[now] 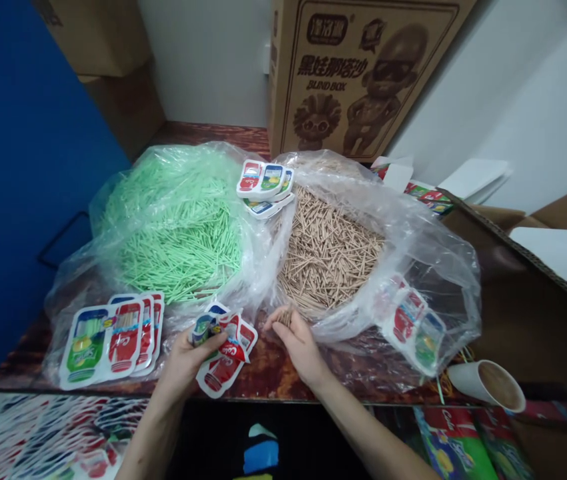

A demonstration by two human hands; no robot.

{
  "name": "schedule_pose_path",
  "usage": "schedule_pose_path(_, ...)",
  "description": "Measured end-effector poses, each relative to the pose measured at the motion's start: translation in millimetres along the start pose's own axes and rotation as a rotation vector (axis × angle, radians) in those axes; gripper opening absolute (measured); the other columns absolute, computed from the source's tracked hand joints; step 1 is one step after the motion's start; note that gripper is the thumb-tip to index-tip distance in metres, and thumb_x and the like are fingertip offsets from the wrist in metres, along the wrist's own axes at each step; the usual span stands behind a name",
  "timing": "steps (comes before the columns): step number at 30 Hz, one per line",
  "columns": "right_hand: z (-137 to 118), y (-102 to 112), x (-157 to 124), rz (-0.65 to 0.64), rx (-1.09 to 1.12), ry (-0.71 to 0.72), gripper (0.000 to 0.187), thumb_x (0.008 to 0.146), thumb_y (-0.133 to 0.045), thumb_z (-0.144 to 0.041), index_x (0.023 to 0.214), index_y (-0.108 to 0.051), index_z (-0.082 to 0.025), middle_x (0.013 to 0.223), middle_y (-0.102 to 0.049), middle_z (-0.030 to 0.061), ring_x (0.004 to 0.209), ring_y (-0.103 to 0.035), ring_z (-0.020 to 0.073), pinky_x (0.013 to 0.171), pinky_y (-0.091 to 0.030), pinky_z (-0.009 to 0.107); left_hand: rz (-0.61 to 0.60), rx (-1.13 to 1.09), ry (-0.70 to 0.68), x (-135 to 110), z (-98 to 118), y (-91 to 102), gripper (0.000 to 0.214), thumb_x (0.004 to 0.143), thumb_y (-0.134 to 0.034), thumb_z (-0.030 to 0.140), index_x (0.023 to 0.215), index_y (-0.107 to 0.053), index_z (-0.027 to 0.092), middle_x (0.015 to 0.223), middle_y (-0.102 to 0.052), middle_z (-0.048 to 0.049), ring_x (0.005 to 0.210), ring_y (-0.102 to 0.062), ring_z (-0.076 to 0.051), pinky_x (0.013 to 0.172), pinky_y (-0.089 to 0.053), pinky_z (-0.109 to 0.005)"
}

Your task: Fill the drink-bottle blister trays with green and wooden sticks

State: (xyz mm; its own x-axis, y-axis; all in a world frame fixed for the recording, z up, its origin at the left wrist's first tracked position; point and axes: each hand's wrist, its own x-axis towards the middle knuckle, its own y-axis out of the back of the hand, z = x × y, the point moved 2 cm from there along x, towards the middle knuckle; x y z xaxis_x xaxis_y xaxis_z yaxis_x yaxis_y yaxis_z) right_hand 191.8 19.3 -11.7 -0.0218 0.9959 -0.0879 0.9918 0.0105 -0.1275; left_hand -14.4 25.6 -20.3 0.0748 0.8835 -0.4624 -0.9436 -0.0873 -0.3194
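Note:
My left hand (pixel 194 351) is closed on a red, green and white blister pack (pixel 233 350) with Cola and Sprite style prints, its printed film folded up. Several thin tan sticks (pixel 285 317) are pinched in my right hand (pixel 297 341), just in front of an open plastic bag of loose tan sticks (pixel 331 257). To the left lies a similar bag full of light green sticks (pixel 178 233). A fanned stack of filled packs (pixel 108 340) rests at the front left of the table. More packs (pixel 262 183) lie between the two bags.
A cardboard box (pixel 363 80) stands behind the bags. Another pack (pixel 416 327) lies on clear plastic at the right, near a paper cup (pixel 488 385) tipped on its side. An open carton (pixel 523 293) borders the right side; a blue panel (pixel 23 187) borders the left.

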Motion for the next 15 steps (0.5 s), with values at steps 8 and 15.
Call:
schedule_pose_path(8,17,-3,-15,-0.020,-0.250,0.072,0.015,0.090,-0.047,-0.023,0.090,-0.061,-0.020,0.085,-0.063,0.0019,0.085,-0.059,0.0167,0.079,-0.043,0.028,0.020,-0.032,0.014,0,-8,4.4,0.025,0.062,-0.083,0.023,0.083,-0.071,0.014,0.073,-0.075,-0.0030,0.062,-0.069,-0.018,0.064,-0.057,-0.029)
schedule_pose_path(15,19,-1,-14,-0.037,-0.296,0.156,0.016,0.090,-0.048,-0.018,0.089,-0.064,-0.020,0.091,-0.064,0.0031,0.091,-0.060,0.0173,0.084,-0.043,0.028,0.030,-0.051,0.004,-3,-2,-2.6,0.025,0.059,-0.085,0.022,0.078,-0.071,0.013,0.073,-0.074,-0.0020,0.060,-0.067,-0.015,0.061,-0.055,-0.025)
